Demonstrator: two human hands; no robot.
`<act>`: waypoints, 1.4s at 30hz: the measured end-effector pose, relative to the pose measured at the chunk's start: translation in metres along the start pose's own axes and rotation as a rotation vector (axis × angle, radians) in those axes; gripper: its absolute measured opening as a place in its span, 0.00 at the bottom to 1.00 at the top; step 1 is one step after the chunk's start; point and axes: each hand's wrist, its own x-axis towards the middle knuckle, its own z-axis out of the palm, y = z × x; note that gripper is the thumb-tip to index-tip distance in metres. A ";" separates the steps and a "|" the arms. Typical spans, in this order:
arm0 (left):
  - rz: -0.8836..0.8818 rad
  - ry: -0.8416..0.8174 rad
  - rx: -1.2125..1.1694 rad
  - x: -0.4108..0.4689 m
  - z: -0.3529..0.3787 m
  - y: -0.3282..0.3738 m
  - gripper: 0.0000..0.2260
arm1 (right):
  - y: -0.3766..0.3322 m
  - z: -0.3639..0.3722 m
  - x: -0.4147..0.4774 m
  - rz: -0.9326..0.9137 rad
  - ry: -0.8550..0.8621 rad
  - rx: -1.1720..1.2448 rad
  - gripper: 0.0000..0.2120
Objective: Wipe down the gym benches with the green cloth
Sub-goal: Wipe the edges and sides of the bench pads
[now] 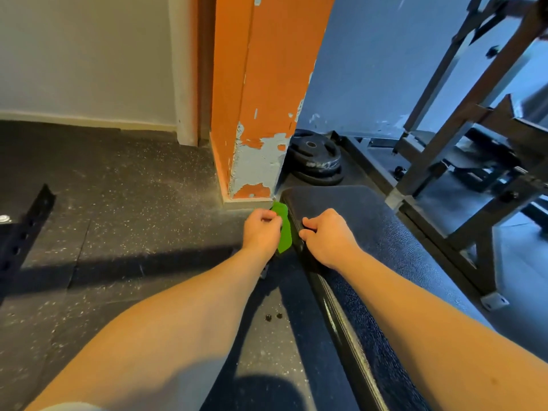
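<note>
The left hand point(262, 229) has its fingers curled round a green cloth point(285, 235), holding it against the left side edge of a black padded bench point(376, 238) near the bench's far end. The right hand point(326, 235) grips that same edge just beside it, fingers hooked over the rim of the pad. Beyond the bench end stands an orange pillar point(267, 99) with paint peeling at its foot, and black weight plates point(314, 155) lie stacked behind it; any lettering on them is too blurred to read. A metal rack point(474, 129) stands to the right on the speckled rubber floor point(133, 188).
</note>
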 end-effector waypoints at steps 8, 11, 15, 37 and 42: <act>0.075 -0.108 -0.088 0.000 0.002 -0.019 0.12 | 0.006 0.000 0.003 -0.031 -0.006 0.030 0.19; 0.061 -0.054 -0.075 0.007 0.007 -0.015 0.11 | 0.008 0.002 0.007 -0.037 -0.020 0.032 0.19; 0.029 0.063 -0.113 0.024 0.017 -0.004 0.10 | 0.009 0.002 0.007 -0.049 -0.012 0.034 0.19; 0.090 0.059 -0.056 0.030 0.017 0.014 0.05 | 0.009 -0.009 -0.041 -0.059 -0.070 -0.097 0.14; 0.107 0.047 0.006 0.025 0.020 0.004 0.05 | 0.009 -0.013 -0.037 -0.041 -0.139 -0.111 0.19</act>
